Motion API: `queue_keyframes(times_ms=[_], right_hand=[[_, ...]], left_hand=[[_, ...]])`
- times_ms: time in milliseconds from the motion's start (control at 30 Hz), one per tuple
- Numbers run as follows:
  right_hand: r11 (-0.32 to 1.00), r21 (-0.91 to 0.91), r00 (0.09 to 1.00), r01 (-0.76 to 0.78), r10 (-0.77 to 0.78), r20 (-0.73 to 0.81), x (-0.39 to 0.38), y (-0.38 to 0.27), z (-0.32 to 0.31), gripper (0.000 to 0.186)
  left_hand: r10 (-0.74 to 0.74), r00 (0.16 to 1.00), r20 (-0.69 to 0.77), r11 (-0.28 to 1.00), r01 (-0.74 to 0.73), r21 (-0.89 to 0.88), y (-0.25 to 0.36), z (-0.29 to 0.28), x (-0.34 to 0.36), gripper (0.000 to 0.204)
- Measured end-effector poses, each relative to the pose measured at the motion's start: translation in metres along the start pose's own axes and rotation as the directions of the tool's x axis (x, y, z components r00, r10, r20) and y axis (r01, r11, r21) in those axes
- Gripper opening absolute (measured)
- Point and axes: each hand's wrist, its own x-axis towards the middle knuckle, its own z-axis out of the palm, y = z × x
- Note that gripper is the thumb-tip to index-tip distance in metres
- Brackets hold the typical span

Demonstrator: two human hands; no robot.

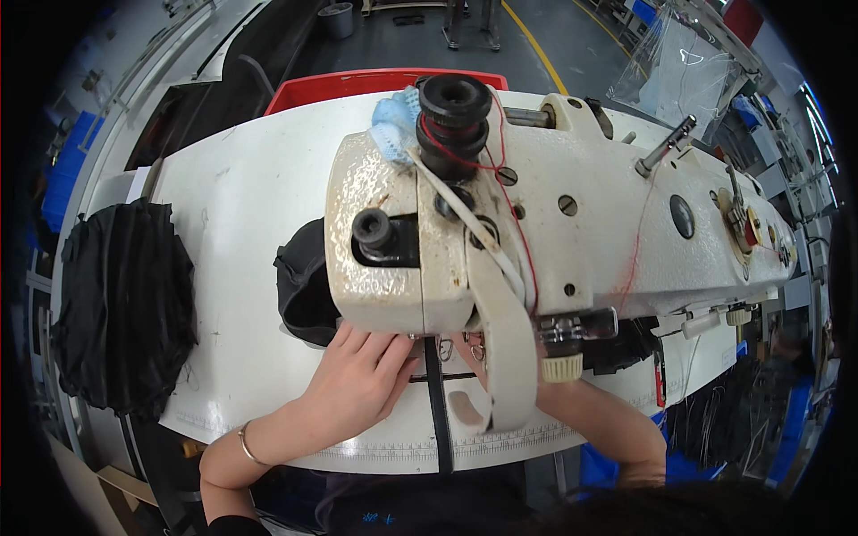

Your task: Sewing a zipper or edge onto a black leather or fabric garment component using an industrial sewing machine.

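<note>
A white sewing machine [608, 232] fills the centre and right, with red thread and a blue cloth [393, 125] on top. Beneath its head, my left hand [362, 375] has its fingers bent and pressed together; their tips and whatever they hold are hidden. It is beside a narrow black strap [439, 420] running down over the table's front edge. My right hand [469, 353] is mostly hidden behind the machine's guard, near small metal fittings [445, 348]. Black fabric [299, 281] sits just beyond my left hand.
The white table [232, 179] carries a pile of black pleated fabric [125, 308] at the left. A red bin [304, 94] stands behind it, with a grey bucket [335, 22] on the floor. Dark hanging material [706, 411] and blue crates [599, 460] are at the lower right.
</note>
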Motion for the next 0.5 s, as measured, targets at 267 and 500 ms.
queue_keyframes(times_ms=[267, 500], right_hand=[[0.967, 0.03, 0.958, 0.254, -0.256, 0.129, 0.04, 0.011, -0.046, 0.021], [0.972, 0.068, 0.949, 0.226, -0.235, 0.21, 0.039, -0.008, -0.033, 0.026]], left_hand=[[0.15, 0.961, -0.231, 0.949, -0.074, 0.308, -0.011, -0.009, -0.007, 0.031], [0.003, 0.982, -0.188, 0.997, -0.019, -0.081, -0.006, -0.009, 0.014, 0.011]])
